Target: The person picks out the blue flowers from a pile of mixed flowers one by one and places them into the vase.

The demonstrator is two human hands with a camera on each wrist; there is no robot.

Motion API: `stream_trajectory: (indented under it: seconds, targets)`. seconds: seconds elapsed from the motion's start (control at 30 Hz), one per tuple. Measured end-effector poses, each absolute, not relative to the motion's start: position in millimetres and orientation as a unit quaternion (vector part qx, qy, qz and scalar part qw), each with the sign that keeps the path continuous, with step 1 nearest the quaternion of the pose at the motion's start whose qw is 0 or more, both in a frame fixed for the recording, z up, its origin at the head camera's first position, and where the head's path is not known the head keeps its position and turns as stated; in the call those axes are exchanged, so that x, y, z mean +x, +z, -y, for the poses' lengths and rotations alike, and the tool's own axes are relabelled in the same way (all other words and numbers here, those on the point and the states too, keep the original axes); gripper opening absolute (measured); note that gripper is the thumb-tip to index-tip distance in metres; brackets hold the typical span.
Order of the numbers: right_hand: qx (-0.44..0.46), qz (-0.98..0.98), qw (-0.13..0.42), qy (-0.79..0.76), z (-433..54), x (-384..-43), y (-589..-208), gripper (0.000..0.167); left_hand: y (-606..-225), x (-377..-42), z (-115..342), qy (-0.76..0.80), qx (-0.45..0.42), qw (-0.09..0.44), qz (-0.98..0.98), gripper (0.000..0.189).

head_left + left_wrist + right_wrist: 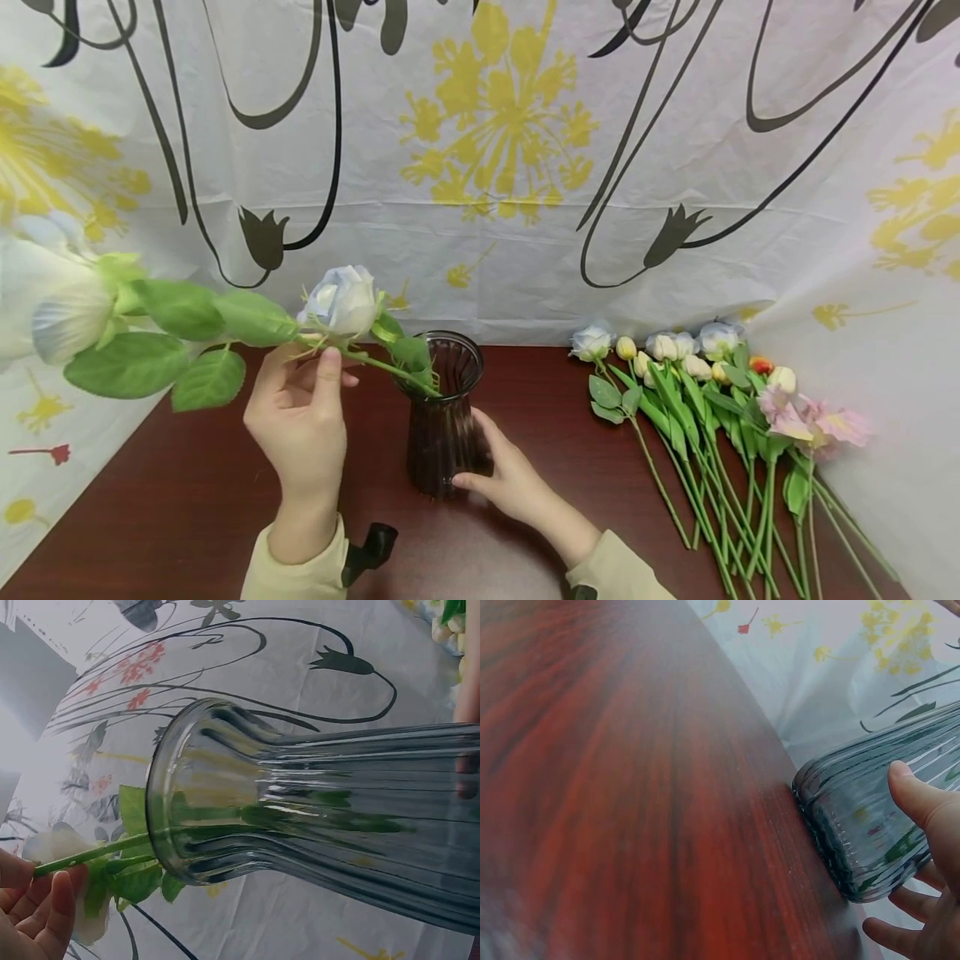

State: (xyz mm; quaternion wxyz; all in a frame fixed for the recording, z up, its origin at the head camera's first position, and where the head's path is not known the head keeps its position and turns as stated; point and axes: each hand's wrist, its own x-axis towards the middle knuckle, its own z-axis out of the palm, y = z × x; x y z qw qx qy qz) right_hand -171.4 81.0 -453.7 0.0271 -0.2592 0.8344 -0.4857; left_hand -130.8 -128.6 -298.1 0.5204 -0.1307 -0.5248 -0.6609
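Note:
A ribbed, dark see-through glass vase (442, 433) stands upright on the table. My left hand (303, 417) pinches the green stem of a pale blue-white artificial rose (71, 292); its bloom points left, close to the head camera, and its stem slants into the vase mouth. A second pale rose (345, 302) leans out over the rim, behind the left fingers. In the left wrist view, stems (300, 817) show through the glass (360, 772). My right hand (513, 475) holds the vase low on its right side, thumb in front; some of its fingers are hidden.
Artificial flowers (697, 450) lie in a bunch on the right of the dark red-brown table (187, 500): tulips, pale roses and a pink bloom (813, 421). A white patterned cloth (480, 275) hangs behind and along the sides. A black fitting (371, 550) sits at the left cuff.

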Motion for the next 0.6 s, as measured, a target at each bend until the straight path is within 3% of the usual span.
stream_trajectory:
  seconds: [0.6]
  targets:
    - [-0.264, -0.833, 0.026, -0.486, -81, -172, -455, 0.090, -311, -139, 118, -0.591, -0.132, 0.485, 0.631, 0.008]
